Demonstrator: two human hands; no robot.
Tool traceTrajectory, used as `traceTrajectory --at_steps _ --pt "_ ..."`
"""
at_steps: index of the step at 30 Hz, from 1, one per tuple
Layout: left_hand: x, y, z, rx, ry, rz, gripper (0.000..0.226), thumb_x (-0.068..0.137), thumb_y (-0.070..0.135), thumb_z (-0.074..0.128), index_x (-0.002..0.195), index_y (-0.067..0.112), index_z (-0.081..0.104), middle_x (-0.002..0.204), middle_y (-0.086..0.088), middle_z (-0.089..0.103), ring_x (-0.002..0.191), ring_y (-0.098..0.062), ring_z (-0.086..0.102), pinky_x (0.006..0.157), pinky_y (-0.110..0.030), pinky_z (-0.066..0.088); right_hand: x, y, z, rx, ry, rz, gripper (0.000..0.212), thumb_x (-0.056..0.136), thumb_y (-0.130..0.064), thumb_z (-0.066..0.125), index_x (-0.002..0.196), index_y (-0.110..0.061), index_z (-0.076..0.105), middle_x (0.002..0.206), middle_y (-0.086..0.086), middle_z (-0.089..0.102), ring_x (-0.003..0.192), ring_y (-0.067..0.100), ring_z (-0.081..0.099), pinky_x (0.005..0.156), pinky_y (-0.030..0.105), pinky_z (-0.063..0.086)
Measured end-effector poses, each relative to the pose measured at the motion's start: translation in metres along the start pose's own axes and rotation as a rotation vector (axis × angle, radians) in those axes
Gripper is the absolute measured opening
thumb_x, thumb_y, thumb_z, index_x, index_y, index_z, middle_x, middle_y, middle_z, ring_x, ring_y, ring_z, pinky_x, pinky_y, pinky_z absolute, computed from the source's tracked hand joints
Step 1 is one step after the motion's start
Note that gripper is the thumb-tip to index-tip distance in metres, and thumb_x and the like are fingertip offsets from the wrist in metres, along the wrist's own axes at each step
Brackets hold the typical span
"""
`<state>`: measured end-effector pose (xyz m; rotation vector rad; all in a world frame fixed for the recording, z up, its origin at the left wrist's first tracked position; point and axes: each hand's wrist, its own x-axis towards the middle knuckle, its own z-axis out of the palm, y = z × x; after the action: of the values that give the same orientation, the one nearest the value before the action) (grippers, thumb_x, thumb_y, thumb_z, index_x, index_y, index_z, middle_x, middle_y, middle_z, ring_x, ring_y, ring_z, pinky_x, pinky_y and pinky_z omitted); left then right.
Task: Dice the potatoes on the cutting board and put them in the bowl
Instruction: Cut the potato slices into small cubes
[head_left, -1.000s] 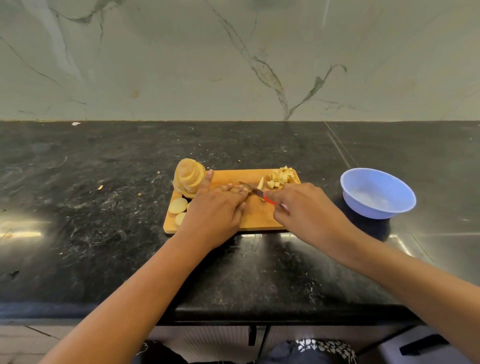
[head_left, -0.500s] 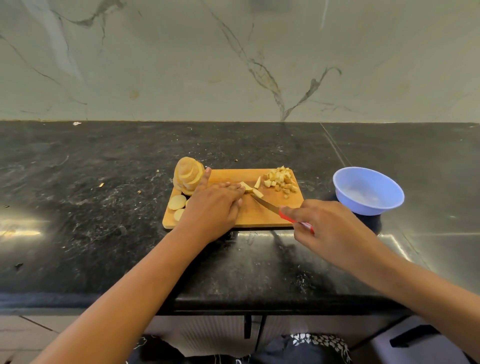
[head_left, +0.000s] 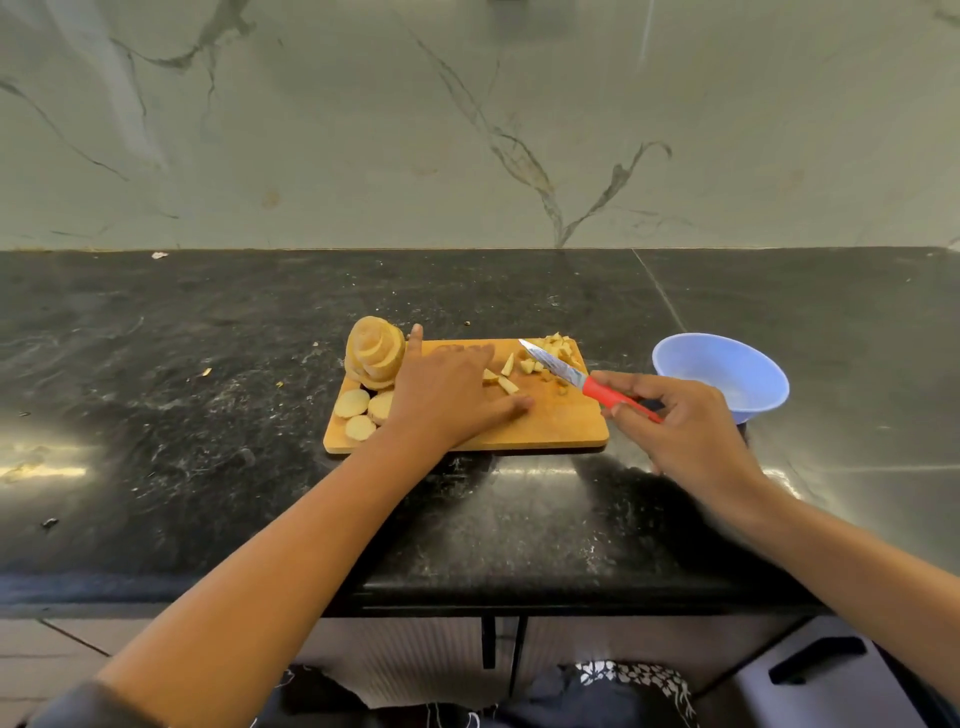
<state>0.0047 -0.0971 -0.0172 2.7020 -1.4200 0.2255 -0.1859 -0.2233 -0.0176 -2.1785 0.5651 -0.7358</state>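
Head view, down onto a black counter (head_left: 208, 415). Dicing step in hand, roughly midway by the look of it.

On the board (head_left: 550, 428):
- a pile of dice (head_left: 560, 347) at the far right corner
- a few strips (head_left: 506, 375) near the middle
- a stack (head_left: 374, 353) of rounds at the far left corner
- three loose slices (head_left: 358, 410) by the left edge

No potato to be seen in the bowl (head_left: 722, 374), just right of the board, so no transfer begun.

Flat on the board, palm down, the left hand (head_left: 447, 395): fingers laid out straight beside the strips, thumb stretched right along the wood. Gripping nothing that shows, though possibly pinning a slice; hidden under the palm. Curled round the red handle of the knife (head_left: 566, 371), the right hand (head_left: 685, 436): blade lifted off the wood, tip aimed toward the dice.

Next, as a judgement:
- Gather the strips under the left fingertips and bring the blade down across them, with the knuckles kept clear of the edge.
- Then on to the stack, round by round.
- Only after that, sweep everything off the right side into the bowl, which calls for the bowl drawn close or the board lifted and tipped.

No brand, label or writing legible anywhere. Only a speckled pattern on the blade and grey veins on the wall (head_left: 467, 130).
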Motion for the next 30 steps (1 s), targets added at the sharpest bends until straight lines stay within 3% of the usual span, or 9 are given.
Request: traceTrajectory --at_steps 3,9,14,21,24,27,30 --pt "0.010 -0.001 0.003 -0.059 -0.015 -0.043 0.067 0.087 0.070 0.035 0.138 0.029 0.044 0.118 0.003 0.066 0.118 -0.015 0.056 0.119 -0.048 -0.002 0.002 -0.002 0.003 0.017 -0.002 -0.008 0.031 0.087 -0.014 0.066 0.115 -0.027 0.069 0.084 -0.013 0.069 0.050 0.001 0.054 0.048 0.014 0.042" --pt "0.015 -0.005 0.007 -0.057 0.001 -0.040 0.063 0.091 0.065 0.034 0.144 0.031 0.037 0.124 0.004 0.064 0.123 -0.015 0.053 0.118 -0.047 -0.002 0.009 -0.001 0.012 0.069 -0.008 0.039 0.031 0.088 -0.013 0.063 0.117 -0.025 0.068 0.063 -0.018 0.065 0.039 0.007 0.050 0.043 0.018 0.045" --pt "0.021 -0.008 0.004 -0.049 -0.020 -0.020 0.062 0.091 0.064 0.036 0.144 0.033 0.036 0.131 0.003 0.059 0.127 -0.017 0.049 0.117 -0.047 0.000 0.011 0.001 0.010 0.100 0.031 0.057 0.031 0.089 -0.013 0.062 0.117 -0.026 0.066 0.075 0.002 0.071 0.038 0.008 0.050 0.042 0.017 0.044" --pt "0.019 -0.006 0.006 -0.055 -0.022 -0.024 0.059 0.092 0.063 0.035 0.142 0.032 0.040 0.134 0.003 0.057 0.126 -0.015 0.050 0.117 -0.046 0.000 0.013 0.003 0.010 0.127 0.035 0.065 0.031 0.090 -0.013 0.062 0.119 -0.022 0.066 0.079 -0.005 0.068 0.038 0.007 0.051 0.037 0.014 0.039" --pt "0.023 -0.004 0.003 -0.170 -0.022 -0.013 0.060 0.091 0.064 0.033 0.141 0.032 0.042 0.133 0.002 0.057 0.126 -0.017 0.050 0.117 -0.046 0.001 0.013 0.005 0.009 0.130 0.043 0.075 0.031 0.090 -0.015 0.062 0.120 -0.022 0.066 0.081 -0.004 0.067 0.038 0.007 0.051 0.037 0.015 0.039" --pt "0.033 -0.003 0.002 -0.239 0.034 0.031 0.045 0.095 0.055 0.039 0.129 0.031 0.055 0.126 0.001 0.063 0.121 -0.016 0.053 0.117 -0.043 0.008 0.014 0.007 0.009 0.135 0.057 0.089 0.030 0.091 -0.018 0.061 0.120 -0.024 0.065 0.079 -0.002 0.067 0.039 0.007 0.051 0.038 0.017 0.041" --pt "0.044 0.000 -0.002 -0.201 0.051 0.015 0.033 0.088 0.055 0.055 0.107 0.031 0.069 0.122 0.003 0.063 0.119 -0.017 0.050 0.108 -0.041 0.028 0.014 0.009 0.009 0.146 0.057 0.105 0.030 0.091 -0.021 0.060 0.121 -0.026 0.064 0.088 -0.001 0.068 0.040 0.008 0.052 0.038 0.017 0.042"
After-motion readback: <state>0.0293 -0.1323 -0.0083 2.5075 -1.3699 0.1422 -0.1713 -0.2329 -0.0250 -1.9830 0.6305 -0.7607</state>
